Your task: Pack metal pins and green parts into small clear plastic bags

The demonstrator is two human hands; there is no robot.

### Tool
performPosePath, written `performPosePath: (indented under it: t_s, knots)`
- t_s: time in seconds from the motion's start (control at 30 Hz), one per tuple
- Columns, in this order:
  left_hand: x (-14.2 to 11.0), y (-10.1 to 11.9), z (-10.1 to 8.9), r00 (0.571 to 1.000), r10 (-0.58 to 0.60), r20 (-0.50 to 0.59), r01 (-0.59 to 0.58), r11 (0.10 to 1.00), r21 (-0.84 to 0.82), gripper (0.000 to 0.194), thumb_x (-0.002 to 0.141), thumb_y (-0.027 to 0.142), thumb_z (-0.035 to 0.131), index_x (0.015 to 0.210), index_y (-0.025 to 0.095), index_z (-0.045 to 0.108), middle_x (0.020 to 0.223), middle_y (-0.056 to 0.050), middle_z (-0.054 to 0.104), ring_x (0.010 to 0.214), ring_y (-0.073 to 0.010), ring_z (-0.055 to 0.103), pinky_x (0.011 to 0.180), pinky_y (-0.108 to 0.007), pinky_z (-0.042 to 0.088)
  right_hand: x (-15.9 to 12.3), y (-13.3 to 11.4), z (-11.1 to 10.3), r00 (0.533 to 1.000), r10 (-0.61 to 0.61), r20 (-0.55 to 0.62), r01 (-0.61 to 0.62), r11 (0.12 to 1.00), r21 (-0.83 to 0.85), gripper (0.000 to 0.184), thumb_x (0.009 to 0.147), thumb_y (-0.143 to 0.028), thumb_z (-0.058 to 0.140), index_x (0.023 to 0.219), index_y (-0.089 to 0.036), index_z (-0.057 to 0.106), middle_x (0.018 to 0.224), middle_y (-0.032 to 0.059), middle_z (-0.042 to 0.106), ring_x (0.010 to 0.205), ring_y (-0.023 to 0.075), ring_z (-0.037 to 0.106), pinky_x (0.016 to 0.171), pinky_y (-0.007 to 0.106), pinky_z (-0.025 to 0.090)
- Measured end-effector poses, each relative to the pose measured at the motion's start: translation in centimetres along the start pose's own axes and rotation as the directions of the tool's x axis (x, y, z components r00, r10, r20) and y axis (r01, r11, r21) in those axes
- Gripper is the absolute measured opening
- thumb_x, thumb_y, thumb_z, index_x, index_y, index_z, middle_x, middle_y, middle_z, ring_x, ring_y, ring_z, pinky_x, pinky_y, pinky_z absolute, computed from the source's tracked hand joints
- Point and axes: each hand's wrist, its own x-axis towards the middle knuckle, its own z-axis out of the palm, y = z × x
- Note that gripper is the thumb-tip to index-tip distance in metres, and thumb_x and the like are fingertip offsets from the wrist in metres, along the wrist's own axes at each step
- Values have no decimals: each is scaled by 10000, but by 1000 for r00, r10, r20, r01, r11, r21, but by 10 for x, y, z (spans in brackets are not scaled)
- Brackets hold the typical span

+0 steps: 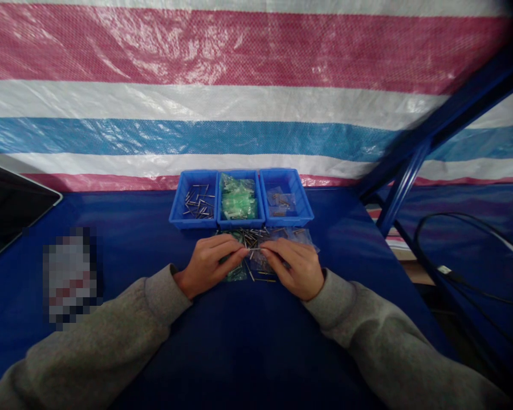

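A thin metal rod (253, 249) spans the gap between my two hands. My left hand (216, 259) pinches its left end between thumb and fingertips, and my right hand (294, 265) pinches the other end. Under and just beyond the fingers lies a loose pile of metal rods (253, 234), dark and silvery. A brassy rod (265, 279) rests on the table below the pile. Partly covered by my right hand are clear plastic bags (305, 238); a green plastic bag (237, 274) shows under my left hand.
Behind the pile stand three blue bins: the left bin (174, 208) holds loose rods, the middle bin (261, 213) green bags, the right bin (301, 196) small clear bags. A dark screen (12, 210) is at left, a blue metal frame (404, 182) and black cable (453, 279) at right.
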Motion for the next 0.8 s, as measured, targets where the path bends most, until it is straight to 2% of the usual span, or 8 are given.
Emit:
performPosePath:
  t_s: [0.13, 0.27, 0.4, 0.57, 0.7, 0.8]
  knots:
    - [0, 2, -1, 998, -26, -52, 25, 1000, -7, 125, 852, 190, 521, 790, 122, 605, 727, -44, 612, 661, -108, 546, 632, -225, 442, 9, 1, 1, 999, -31, 12, 31, 999, -32, 144, 863, -196, 505, 927, -151, 626, 791, 44, 664, 702, 131, 613, 679, 250, 483]
    - [0, 4, -2, 984, -73, -165, 75, 997, 5, 138, 860, 185, 504, 773, 128, 595, 721, -31, 604, 659, -102, 547, 640, -219, 438, 25, 4, 0, 988, -148, 41, 151, 984, -91, 150, 867, -201, 491, 899, -146, 628, 779, 51, 649, 698, 135, 592, 678, 256, 464]
    - [-2, 3, -3, 975, -108, -195, 116, 993, 31, 159, 878, 204, 473, 801, 138, 595, 749, -32, 613, 691, -109, 562, 673, -227, 445, 34, 6, 1, 976, -207, 63, 213, 971, -110, 170, 877, -211, 466, 892, -152, 625, 751, 50, 630, 676, 135, 567, 660, 256, 445]
    - [-3, 1, -2, 979, -93, -183, 108, 992, 73, 143, 883, 210, 471, 890, 149, 600, 821, -37, 631, 759, -123, 578, 727, -247, 454, 26, 6, 3, 977, -203, 69, 210, 968, -138, 181, 884, -216, 455, 885, -152, 624, 737, 49, 624, 667, 131, 558, 660, 248, 427]
    - [-3, -1, 2, 988, -50, -146, 64, 994, 91, 151, 881, 210, 480, 953, 163, 604, 901, -38, 642, 836, -130, 589, 776, -252, 461, 19, 9, 0, 987, -155, 46, 161, 970, -180, 190, 889, -235, 451, 894, -158, 625, 736, 44, 627, 663, 132, 566, 654, 246, 416]
    - [-3, -2, 5, 987, -15, -159, 32, 994, 104, 159, 882, 219, 479, 956, 170, 611, 902, -41, 645, 835, -136, 593, 786, -262, 470, 18, 9, -2, 994, -99, 37, 105, 973, -207, 210, 900, -240, 428, 902, -170, 625, 742, 43, 626, 688, 139, 575, 661, 243, 414]
